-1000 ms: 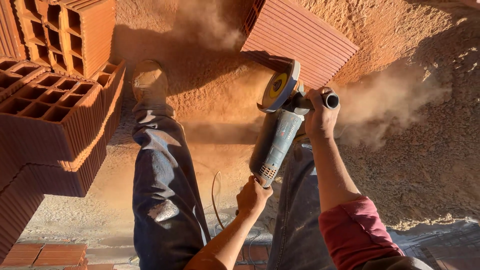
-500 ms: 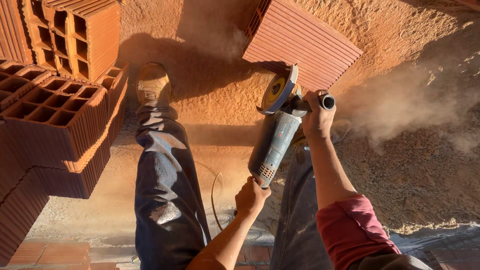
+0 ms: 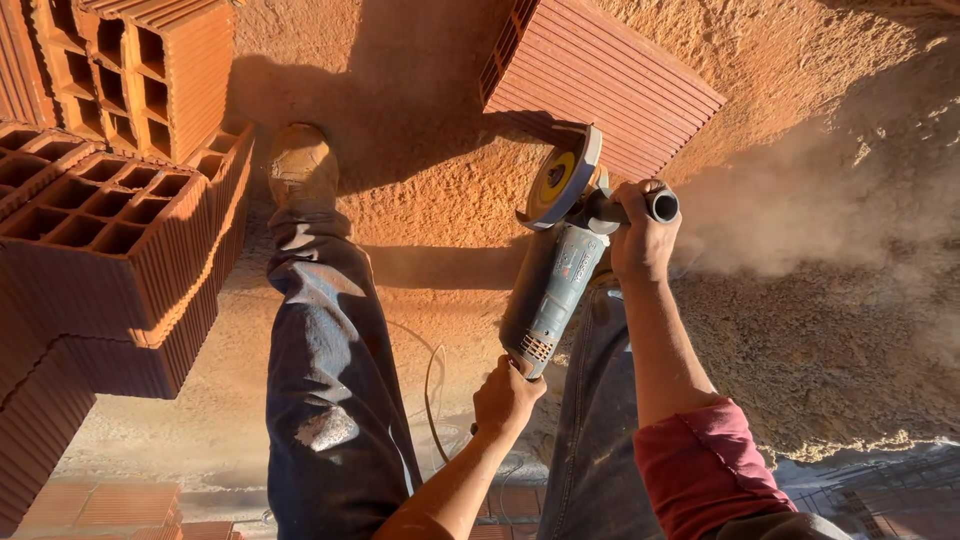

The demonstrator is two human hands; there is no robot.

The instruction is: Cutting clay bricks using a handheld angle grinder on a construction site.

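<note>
A blue-grey angle grinder with a yellow-centred disc hangs over a ribbed red hollow brick lying on the sandy ground. The disc's edge is at the brick's near edge. My right hand grips the black side handle. My left hand holds the rear end of the grinder's body, where the cable leaves it. My two legs in dark dusty trousers stand either side of the tool, the left boot planted forward.
Stacks of red hollow bricks rise on the left, close to my left leg. A dust cloud drifts to the right over the sandy ground. Flat red tiles lie at the lower left edge.
The grinder and both hands have shifted only slightly. The dust cloud has spread and drifted further right.
</note>
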